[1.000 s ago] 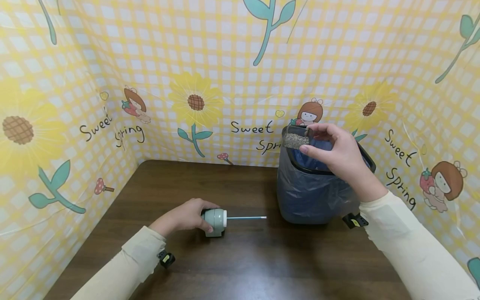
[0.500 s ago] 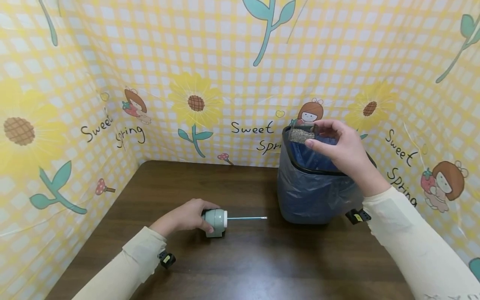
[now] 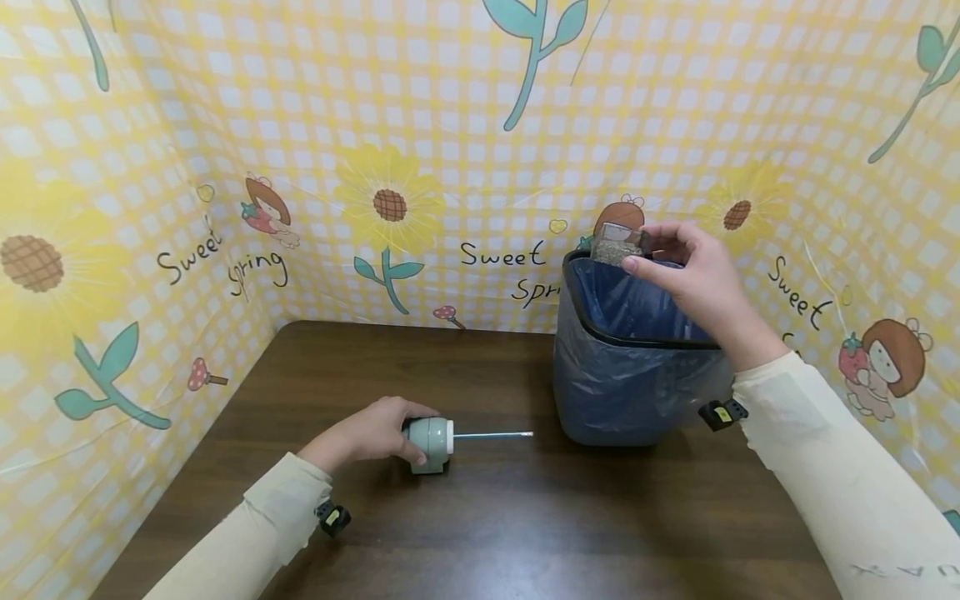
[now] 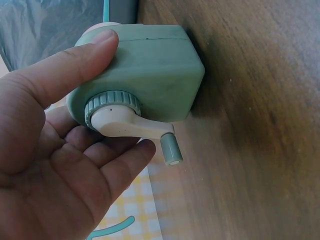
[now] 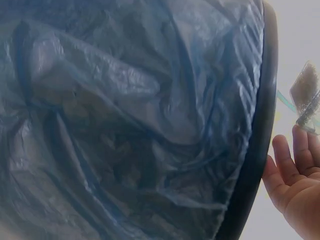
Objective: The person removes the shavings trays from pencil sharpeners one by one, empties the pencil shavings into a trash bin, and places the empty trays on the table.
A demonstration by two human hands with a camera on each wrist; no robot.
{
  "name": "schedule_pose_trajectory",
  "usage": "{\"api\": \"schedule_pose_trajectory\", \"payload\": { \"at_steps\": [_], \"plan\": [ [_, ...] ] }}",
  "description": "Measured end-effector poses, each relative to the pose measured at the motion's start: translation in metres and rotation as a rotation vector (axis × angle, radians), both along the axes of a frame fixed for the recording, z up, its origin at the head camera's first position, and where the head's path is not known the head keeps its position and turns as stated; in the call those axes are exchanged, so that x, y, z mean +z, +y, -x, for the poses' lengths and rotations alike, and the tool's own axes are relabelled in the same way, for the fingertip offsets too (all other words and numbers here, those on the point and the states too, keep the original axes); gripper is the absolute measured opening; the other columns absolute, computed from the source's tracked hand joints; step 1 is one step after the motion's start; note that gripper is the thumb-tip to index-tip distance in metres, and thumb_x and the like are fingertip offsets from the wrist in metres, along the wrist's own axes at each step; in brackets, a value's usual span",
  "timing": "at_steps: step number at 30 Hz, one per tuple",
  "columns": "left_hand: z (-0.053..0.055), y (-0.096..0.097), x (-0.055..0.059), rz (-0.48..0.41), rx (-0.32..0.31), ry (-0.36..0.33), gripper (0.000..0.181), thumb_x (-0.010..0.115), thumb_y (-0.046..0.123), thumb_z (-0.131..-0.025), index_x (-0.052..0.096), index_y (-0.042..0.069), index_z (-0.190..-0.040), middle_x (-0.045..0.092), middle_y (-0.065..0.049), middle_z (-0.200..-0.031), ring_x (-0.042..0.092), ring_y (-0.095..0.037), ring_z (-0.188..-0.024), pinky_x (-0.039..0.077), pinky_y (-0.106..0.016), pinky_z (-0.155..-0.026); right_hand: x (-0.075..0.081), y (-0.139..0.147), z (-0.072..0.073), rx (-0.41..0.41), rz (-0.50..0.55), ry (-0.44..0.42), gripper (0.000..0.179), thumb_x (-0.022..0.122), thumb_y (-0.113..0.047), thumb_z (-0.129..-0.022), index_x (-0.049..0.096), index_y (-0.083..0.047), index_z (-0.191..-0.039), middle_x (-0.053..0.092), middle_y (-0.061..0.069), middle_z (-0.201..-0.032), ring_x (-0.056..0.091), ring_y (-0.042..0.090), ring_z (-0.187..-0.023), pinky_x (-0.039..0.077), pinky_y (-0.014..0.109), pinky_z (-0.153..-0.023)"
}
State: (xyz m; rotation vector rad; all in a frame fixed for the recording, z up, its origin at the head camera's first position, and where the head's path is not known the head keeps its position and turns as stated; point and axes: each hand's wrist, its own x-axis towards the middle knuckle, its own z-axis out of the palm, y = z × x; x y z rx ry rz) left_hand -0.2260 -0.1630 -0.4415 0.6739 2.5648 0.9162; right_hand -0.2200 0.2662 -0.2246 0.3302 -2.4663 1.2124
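Pencil sharpener [image 3: 430,446], pale green, rests on the tabletop and is gripped by the left hand [image 3: 378,429], with the thumb along one side of the body and the fingers around the other. The right hand [image 3: 701,279] pinches a see-through drawer [image 3: 618,243] between thumb and fingers; grey shavings fill its lower part. The hands are well apart, each clamped on its own part. In the left wrist view, a cream crank [image 4: 117,121] is set in a ribbed green collar [image 4: 112,99] beside the palm, and ends in a green knob [image 4: 171,149]. From the white ring [image 3: 450,437] at the opposite end, a blue pencil [image 3: 491,435] projects toward the bin [image 3: 600,332], stopping short of it. The drawer is held up at the far side of the bin; whether it touches the black rim cannot be told. A bluish liner [image 3: 637,392] covers the bin inside and out, and creases heavily in the right wrist view. Cream sleeves [image 3: 255,517] cover both forearms, with a small black device at each wrist. Yellow checked cloth [image 3: 465,167] printed with sunflowers surrounds the brown tabletop [image 3: 420,542].
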Motion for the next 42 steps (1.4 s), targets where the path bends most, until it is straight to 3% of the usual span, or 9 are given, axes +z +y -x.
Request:
{"api": "schedule_pose_trajectory", "payload": {
  "at_steps": [8,25,34,42],
  "plan": [
    [0.001,0.000,-0.002,-0.009,-0.016,0.006,0.068,0.092,0.022,-0.074,0.066,0.016,-0.136,0.070,0.003,-0.111,0.062,-0.016,-0.090,0.053,-0.036,-0.077,-0.001,0.009,0.009,-0.007,0.012,0.015,0.059,0.078,-0.037,-0.092,0.058,-0.008,-0.139,0.060,0.003,-0.125,0.060,0.010,-0.106,0.048,0.015,-0.083],
    [0.003,-0.002,-0.003,-0.002,-0.019,0.021,0.068,0.092,0.023,-0.074,0.066,0.016,-0.136,0.070,0.003,-0.112,0.062,-0.016,-0.090,0.053,-0.036,-0.077,0.000,0.029,0.028,-0.100,-0.010,-0.030,0.069,0.076,-0.050,-0.090,0.056,-0.007,-0.140,0.059,0.000,-0.124,0.057,0.016,-0.110,0.046,0.020,-0.083],
    [0.002,-0.001,-0.003,-0.010,-0.015,0.011,0.068,0.092,0.023,-0.074,0.066,0.016,-0.136,0.070,0.003,-0.112,0.062,-0.017,-0.090,0.053,-0.036,-0.077,0.003,0.036,0.032,-0.125,-0.020,-0.061,0.075,0.075,-0.053,-0.088,0.053,-0.011,-0.146,0.058,0.002,-0.129,0.058,0.013,-0.112,0.047,0.024,-0.087],
    [0.003,-0.002,-0.003,-0.013,-0.022,0.016,0.068,0.092,0.023,-0.074,0.066,0.016,-0.136,0.070,0.003,-0.111,0.062,-0.017,-0.089,0.053,-0.036,-0.077,0.001,0.042,0.033,-0.140,-0.039,-0.080,0.078,0.075,-0.056,-0.088,0.051,-0.011,-0.147,0.057,0.003,-0.131,0.057,0.022,-0.119,0.048,0.026,-0.088]
  ]
}}
